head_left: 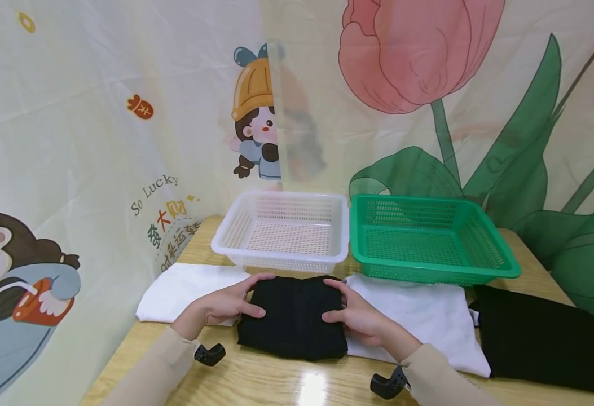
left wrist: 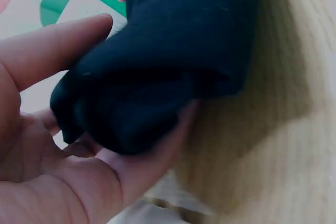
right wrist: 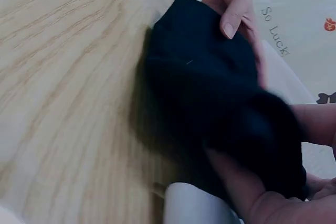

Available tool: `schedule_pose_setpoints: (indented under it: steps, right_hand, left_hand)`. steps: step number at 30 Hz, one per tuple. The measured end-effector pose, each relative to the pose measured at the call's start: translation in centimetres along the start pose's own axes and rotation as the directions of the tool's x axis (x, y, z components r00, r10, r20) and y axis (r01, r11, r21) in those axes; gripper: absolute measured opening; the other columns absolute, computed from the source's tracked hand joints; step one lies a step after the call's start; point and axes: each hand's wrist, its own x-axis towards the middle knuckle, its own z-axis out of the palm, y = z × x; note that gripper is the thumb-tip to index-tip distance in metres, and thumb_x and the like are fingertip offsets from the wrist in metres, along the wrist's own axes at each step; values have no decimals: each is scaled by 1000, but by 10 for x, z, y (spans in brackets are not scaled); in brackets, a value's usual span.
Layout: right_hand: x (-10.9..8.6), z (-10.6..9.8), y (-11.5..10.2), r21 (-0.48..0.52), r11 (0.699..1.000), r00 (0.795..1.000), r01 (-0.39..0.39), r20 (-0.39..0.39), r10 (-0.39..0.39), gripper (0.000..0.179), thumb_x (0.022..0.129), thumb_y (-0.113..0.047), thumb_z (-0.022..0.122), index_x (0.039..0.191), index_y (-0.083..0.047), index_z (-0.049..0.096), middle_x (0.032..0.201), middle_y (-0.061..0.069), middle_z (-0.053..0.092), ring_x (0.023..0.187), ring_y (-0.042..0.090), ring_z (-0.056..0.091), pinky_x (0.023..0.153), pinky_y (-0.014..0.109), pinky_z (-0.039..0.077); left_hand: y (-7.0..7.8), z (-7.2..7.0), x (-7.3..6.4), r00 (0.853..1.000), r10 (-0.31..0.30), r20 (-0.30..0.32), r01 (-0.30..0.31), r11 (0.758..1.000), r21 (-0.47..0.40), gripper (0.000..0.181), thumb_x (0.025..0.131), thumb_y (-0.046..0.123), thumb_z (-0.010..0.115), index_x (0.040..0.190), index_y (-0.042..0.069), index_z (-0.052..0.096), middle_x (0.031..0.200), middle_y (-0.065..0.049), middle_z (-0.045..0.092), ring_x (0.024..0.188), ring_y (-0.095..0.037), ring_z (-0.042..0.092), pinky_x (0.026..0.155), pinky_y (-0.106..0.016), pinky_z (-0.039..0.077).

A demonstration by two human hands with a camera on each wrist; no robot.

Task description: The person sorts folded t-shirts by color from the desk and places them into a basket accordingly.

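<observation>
A folded black cloth (head_left: 294, 318), thick and layered like a garment, is held between both hands at the middle of the table. On its left end, my left hand (head_left: 231, 301) grips it, thumb and fingers around the folded side. My right hand (head_left: 360, 316) holds the opposite end the same way, thumb on the near part and fingers toward the far edge. The left wrist view shows the rolled layers of the black cloth (left wrist: 173, 51) between thumb and fingers. In the right wrist view the cloth (right wrist: 205, 72) casts a shadow on the wood.
Behind the hands stand a white basket (head_left: 280, 262) and a green basket (head_left: 436, 273), side by side. One white folded cloth (head_left: 185, 290) lies at left, another white cloth (head_left: 418, 321) at right. A second black cloth (head_left: 540, 338) lies far right on the wooden table (head_left: 256, 383).
</observation>
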Motion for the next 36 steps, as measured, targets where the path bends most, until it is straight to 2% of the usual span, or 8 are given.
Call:
schedule_pose_setpoints:
  steps: [2, 3, 5, 9, 17, 21, 28, 36]
  right_hand:
    - [1, 2, 3, -20, 1000, 1000, 15, -7, -16, 91, 94, 0, 75, 168, -14, 23, 157, 31, 41, 125, 38, 64, 94, 51, 60]
    - [1, 3, 4, -25, 999, 1000, 24, -9, -24, 91, 94, 1, 74, 168, -13, 24, 156, 31, 42, 126, 38, 64, 94, 51, 60]
    - [0, 5, 5, -28, 998, 999, 48, 1, -48, 91, 93, 4, 73, 168, -12, 24, 156, 31, 42, 129, 38, 62, 96, 50, 60]
    - [-4, 9, -6, -45, 994, 994, 103, 35, -101, 90, 94, 6, 71, 169, -14, 25, 159, 29, 40, 134, 37, 58, 99, 46, 58]
    - [-14, 19, -57, -50, 986, 982, 161, 109, -155, 86, 100, 1, 69, 169, -23, 24, 163, 22, 38, 133, 34, 60, 99, 46, 59]
    - [-9, 21, -83, -65, 980, 977, 186, 119, -177, 87, 100, 1, 69, 169, -27, 24, 163, 19, 40, 135, 33, 59, 100, 47, 59]
    - [17, 17, -122, -91, 973, 977, 213, -3, -214, 80, 102, 0, 66, 167, -28, 31, 162, 17, 41, 134, 36, 60, 100, 46, 59]
    - [62, 3, -140, -69, 971, 968, 230, -91, -236, 79, 104, -7, 68, 169, -30, 28, 165, 13, 39, 137, 38, 58, 99, 45, 59]
  left_hand:
    - [-3, 0, 0, 1000, 3, -3, -3, 1000, 8, 89, 95, 13, 80, 166, 29, 29, 174, -19, -19, 159, -50, -6, 120, -50, 35]
    - [-5, -1, 0, 1000, 7, -5, -7, 1000, 10, 89, 95, 12, 80, 166, 29, 29, 173, -22, -18, 153, -53, 21, 110, -43, 46]
    - [-7, -2, -3, 1000, 19, -1, -19, 1000, 5, 88, 96, 11, 79, 166, 27, 29, 171, -27, -15, 101, -45, 57, 77, -27, 52]
    - [-1, -10, -15, 998, 59, -1, -59, 998, -30, 86, 96, 8, 77, 166, 23, 28, 169, -23, -4, 84, -31, 42, 64, -18, 46]
    - [46, -33, -50, 990, 144, -10, -144, 987, -70, 85, 100, 5, 72, 166, 27, 25, 169, -10, -2, 141, -32, 25, 100, -28, 48]
    - [67, -45, -55, 978, 210, -15, -210, 972, -100, 85, 100, -1, 69, 167, 24, 23, 168, -15, 14, 141, -31, 43, 108, -37, 51]
    - [94, -68, -30, 947, 272, -174, -292, 951, -102, 81, 102, -3, 66, 166, 27, 27, 161, -13, 32, 132, -22, 56, 98, -43, 59]
    - [112, -93, 19, 917, 237, -321, -293, 947, -136, 69, 107, 7, 61, 165, 30, 30, 154, -11, 42, 113, -22, 69, 88, -41, 63]
